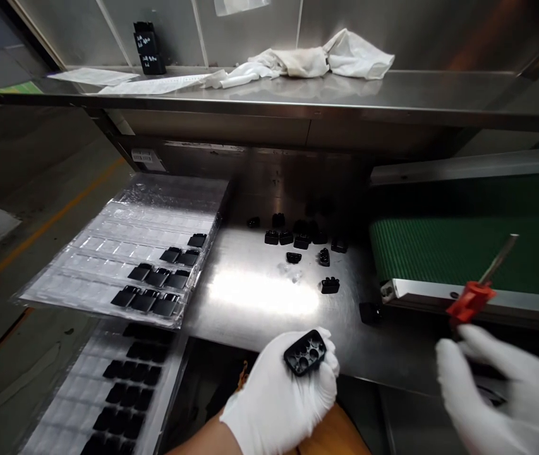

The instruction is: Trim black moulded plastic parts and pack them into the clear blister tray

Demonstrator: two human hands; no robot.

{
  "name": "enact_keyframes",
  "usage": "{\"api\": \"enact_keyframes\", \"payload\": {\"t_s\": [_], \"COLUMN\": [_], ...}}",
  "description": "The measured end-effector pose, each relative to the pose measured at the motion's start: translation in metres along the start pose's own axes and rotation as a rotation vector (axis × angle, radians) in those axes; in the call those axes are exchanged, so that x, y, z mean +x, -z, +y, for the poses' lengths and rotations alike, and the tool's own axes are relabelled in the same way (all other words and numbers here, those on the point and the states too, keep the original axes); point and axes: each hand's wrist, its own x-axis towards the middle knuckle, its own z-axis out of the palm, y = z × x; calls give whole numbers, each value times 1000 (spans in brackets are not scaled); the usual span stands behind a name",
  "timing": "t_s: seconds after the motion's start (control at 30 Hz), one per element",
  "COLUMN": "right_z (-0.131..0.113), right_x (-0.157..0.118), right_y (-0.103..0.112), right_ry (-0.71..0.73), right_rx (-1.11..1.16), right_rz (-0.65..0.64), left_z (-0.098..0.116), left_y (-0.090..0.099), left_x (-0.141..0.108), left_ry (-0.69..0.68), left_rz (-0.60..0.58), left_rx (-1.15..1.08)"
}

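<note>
My left hand (283, 392), in a white glove, holds a black plastic part (305, 352) with round openings facing up. At the right, my gloved right hand (496, 385) is blurred by motion and grips a red-handled tool (472, 302) whose metal shaft points up. Beyond my left hand, several small black parts (330, 285) lie on the steel table (231, 316). A scrap of clear plastic (290, 272) rests among them. The two hands are apart.
A clear tray (98, 246) with several black parts is at the left, above a second filled tray (74, 379). A green conveyor belt (468, 246) runs at the right. White cloths (297, 62), papers (155, 84) and black blocks (150, 48) sit on the shelf (421, 95).
</note>
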Motion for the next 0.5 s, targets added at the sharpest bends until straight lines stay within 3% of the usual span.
{"api": "enact_keyframes", "payload": {"t_s": [0.1, 0.17, 0.37, 0.5], "right_z": [-40, -61, -91, -95], "right_x": [-14, -14, -7, -8], "right_y": [-5, -9, -16, -14], "right_ry": [133, 170, 212, 166], "right_rx": [262, 417, 636, 642], "right_rz": [-281, -395, -577, -604], "left_z": [-2, -4, -9, -8], "left_y": [3, 5, 3, 2], "left_x": [2, 3, -1, -6], "left_ry": [-12, -46, -225, -236], "left_rz": [13, 31, 15, -9], "left_rx": [153, 268, 500, 630]}}
